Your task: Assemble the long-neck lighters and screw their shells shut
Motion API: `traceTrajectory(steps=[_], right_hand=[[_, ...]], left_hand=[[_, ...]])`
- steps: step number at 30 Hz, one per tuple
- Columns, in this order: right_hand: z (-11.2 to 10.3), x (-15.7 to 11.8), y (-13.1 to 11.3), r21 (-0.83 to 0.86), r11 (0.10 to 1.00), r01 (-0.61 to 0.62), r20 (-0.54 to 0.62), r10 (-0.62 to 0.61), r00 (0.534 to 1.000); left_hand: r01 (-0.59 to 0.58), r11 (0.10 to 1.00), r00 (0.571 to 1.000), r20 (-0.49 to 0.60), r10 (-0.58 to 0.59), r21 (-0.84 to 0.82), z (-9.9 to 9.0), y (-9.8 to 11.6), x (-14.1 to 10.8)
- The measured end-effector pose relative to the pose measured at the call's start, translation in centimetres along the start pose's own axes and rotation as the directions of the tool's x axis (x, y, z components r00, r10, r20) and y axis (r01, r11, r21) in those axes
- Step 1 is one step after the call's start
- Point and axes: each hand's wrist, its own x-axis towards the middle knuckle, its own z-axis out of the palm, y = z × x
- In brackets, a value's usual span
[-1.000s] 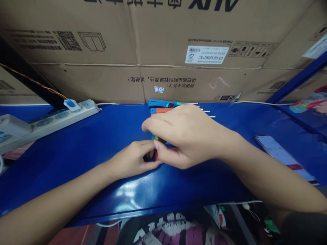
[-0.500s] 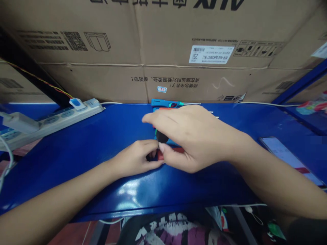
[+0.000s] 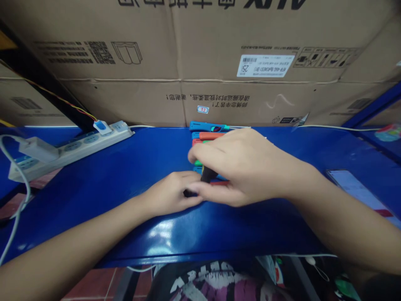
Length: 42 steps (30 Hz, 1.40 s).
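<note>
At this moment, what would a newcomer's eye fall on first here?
Probably the large box, its print upside down, across the top. Then the right hand, beside the left hand near the middle of the blue table and partly hiding a row of bright lighters. At the left lies a white power strip.

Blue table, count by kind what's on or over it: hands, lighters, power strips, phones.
Hands: 2, the left hand and the right hand
Lighters: at least 3, the right hand hiding part of the row
Power strip: 1
Phone: 1
Total: at least 7
</note>
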Motion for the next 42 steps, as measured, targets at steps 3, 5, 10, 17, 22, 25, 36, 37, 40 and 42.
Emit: traceTrajectory(steps=[3, 5, 10, 17, 22, 25, 36, 37, 40, 42], right_hand=[[0.03, -0.01, -0.07, -0.001, 1.0, -0.003, -0.003, 0.003, 1.0], [0.1, -0.01, -0.07, 0.032, 0.999, -0.012, -0.019, 0.013, 1.0], [0.01, -0.04, -0.05, 0.002, 1.0, -0.018, -0.007, 0.018, 1.0], [-0.49, -0.12, -0.06, 0.022, 1.0, 0.006, -0.006, -0.006, 1.0], [-0.4, -0.06, 0.04, 0.002, 1.0, -0.005, 0.013, 0.005, 1.0], [-0.34, -0.07, 0.08, 0.021, 1.0, -0.003, 0.005, 0.003, 1.0], [-0.06, -0.18, 0.09, 0.006, 1.0, 0.024, -0.033, -0.024, 0.999], [-0.01, -0.17, 0.11, 0.011, 1.0, 0.029, -0.028, -0.028, 0.999], [-0.01, -0.16, 0.1, 0.04, 0.999, 0.007, -0.022, -0.007, 1.0], [-0.15, -0.16, 0.06, 0.015, 1.0, -0.024, 0.005, 0.024, 1.0]], left_hand=[[0.019, 1.0, 1.0, 0.001, -0.019, -0.003, 0.01, -0.03, -0.04], [0.019, 1.0, 1.0, -0.002, -0.019, 0.004, -0.01, -0.05, -0.03], [-0.009, 1.0, 1.0, -0.015, 0.009, 0.007, -0.07, 0.01, 0.11], [-0.002, 1.0, 1.0, -0.005, 0.002, -0.001, -0.05, -0.05, 0.15], [0.019, 1.0, 1.0, 0.001, -0.019, 0.009, -0.05, 0.02, 0.1], [0.017, 1.0, 1.0, -0.011, -0.018, -0.011, 0.02, -0.02, 0.1], [-0.001, 1.0, 1.0, -0.016, 0.001, 0.011, -0.01, 0.05, 0.12], [0.005, 1.0, 1.0, -0.013, -0.005, 0.008, 0.03, 0.0, 0.11], [0.004, 1.0, 1.0, -0.017, -0.003, 0.014, 0.12, -0.2, 0.04], [-0.006, 1.0, 1.0, -0.013, 0.006, 0.012, 0.14, -0.3, -0.01]])
